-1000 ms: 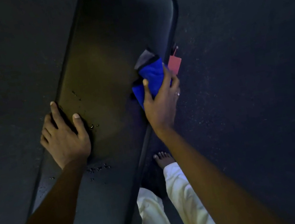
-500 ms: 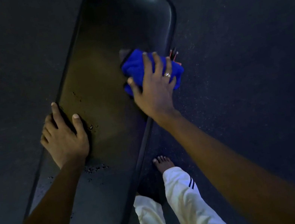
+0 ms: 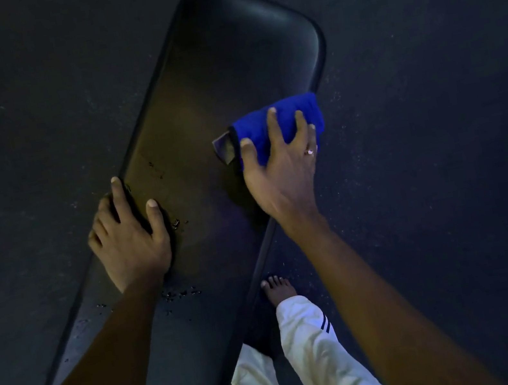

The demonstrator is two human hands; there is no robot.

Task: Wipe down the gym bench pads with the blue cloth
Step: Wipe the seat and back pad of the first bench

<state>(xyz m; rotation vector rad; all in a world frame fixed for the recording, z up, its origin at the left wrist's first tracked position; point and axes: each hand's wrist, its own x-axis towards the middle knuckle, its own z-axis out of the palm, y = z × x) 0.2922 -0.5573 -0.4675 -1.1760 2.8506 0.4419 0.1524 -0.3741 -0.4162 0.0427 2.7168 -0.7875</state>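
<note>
My right hand [image 3: 283, 173] grips the soft, light cloth [image 3: 256, 129] from above; my left hand [image 3: 129, 241] holds the bench's [image 3: 236, 42] left edge.

Bench pad [image 3: 195, 100]: long, black, glossy, rounded corners, flat, running diagonally; droplets scattered on near-left part. Blue cloth [image 3: 285, 115]: bunched, grey corner showing, on bench pad's right edge, toward far end.
</note>
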